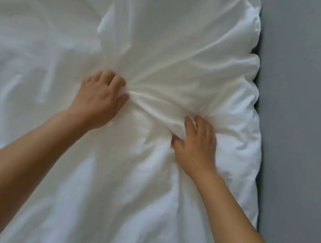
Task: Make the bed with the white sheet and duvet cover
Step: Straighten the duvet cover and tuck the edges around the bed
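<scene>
Our left hand (100, 99) and right hand (196, 143) (nearer the flat grey surface (305, 102)) both clutch the rumpled white duvet (185, 62); its bunched ridge runs between them.

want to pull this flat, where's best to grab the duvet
Grip the duvet at the bunched ridge running between left hand and right hand, coming from above: the gathered folds stand proud there, while the cloth around lies flatter and offers less to pinch.
</scene>
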`<control>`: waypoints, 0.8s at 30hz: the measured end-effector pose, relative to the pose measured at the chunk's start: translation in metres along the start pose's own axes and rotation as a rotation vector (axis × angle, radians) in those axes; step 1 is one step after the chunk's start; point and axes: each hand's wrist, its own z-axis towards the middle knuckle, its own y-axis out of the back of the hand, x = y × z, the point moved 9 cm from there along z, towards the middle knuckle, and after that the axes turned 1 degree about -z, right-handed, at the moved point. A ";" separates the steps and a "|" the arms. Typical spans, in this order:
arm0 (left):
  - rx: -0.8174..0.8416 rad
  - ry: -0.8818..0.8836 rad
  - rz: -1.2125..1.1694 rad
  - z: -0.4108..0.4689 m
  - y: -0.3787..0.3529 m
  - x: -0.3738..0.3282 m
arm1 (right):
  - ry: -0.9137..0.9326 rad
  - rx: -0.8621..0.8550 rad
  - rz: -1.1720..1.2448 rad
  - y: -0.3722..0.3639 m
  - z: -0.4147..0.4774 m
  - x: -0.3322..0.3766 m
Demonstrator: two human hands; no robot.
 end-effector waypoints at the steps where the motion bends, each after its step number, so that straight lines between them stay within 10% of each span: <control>1: -0.007 0.007 -0.067 -0.020 -0.008 -0.005 | 0.014 -0.023 0.009 0.001 -0.006 0.004; 7: 0.295 0.028 -0.216 -0.139 -0.095 -0.022 | 0.250 -0.301 0.201 0.027 -0.070 0.035; 14: 0.165 0.189 -0.094 -0.144 -0.129 -0.013 | 0.050 0.422 -0.111 -0.087 -0.134 0.028; 24: 0.086 0.267 -0.335 -0.205 -0.117 -0.004 | 0.013 0.435 0.007 -0.108 -0.144 0.031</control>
